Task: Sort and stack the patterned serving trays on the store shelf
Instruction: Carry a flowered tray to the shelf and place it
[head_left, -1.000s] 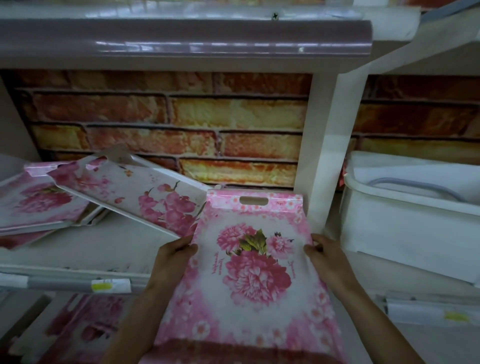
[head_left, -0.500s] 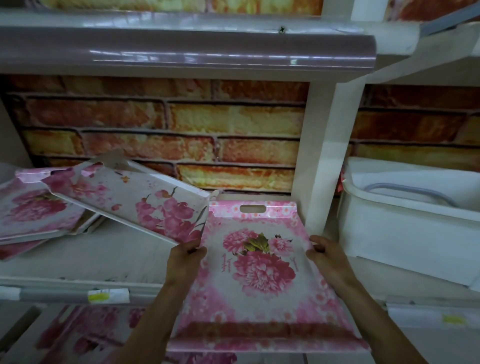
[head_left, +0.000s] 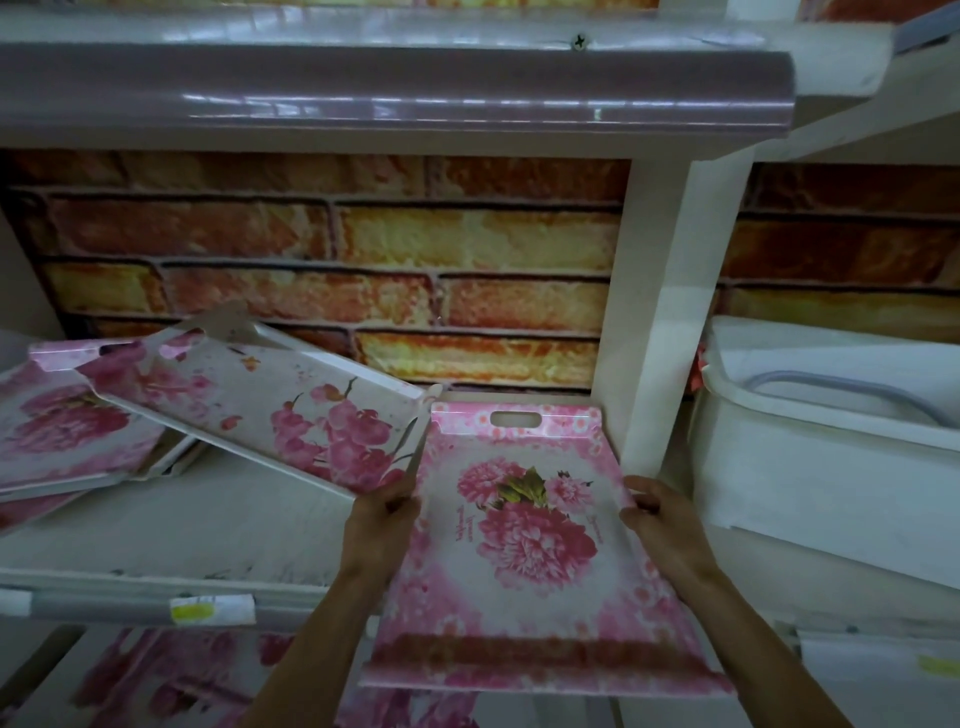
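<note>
A pink tray with a big peony print (head_left: 524, 530) lies lengthwise, its handle end on the shelf (head_left: 156, 540) by the white post and its near end past the shelf's front edge. My left hand (head_left: 382, 519) grips its left rim and my right hand (head_left: 660, 519) grips its right rim. To its left a white tray with pink blossoms (head_left: 249, 410) leans tilted over a pile of pink floral trays (head_left: 62, 431) at the far left.
A white upright post (head_left: 660, 332) stands just right of the held tray. Beyond it is a white plastic tub (head_left: 831, 467). A brick-pattern wall backs the shelf and another shelf (head_left: 363, 93) hangs overhead. More floral trays (head_left: 171, 680) lie on the shelf below.
Both hands have pushed the peony tray forward onto the shelf and lowered it flatter; its handle end now lies further in beside the post.
</note>
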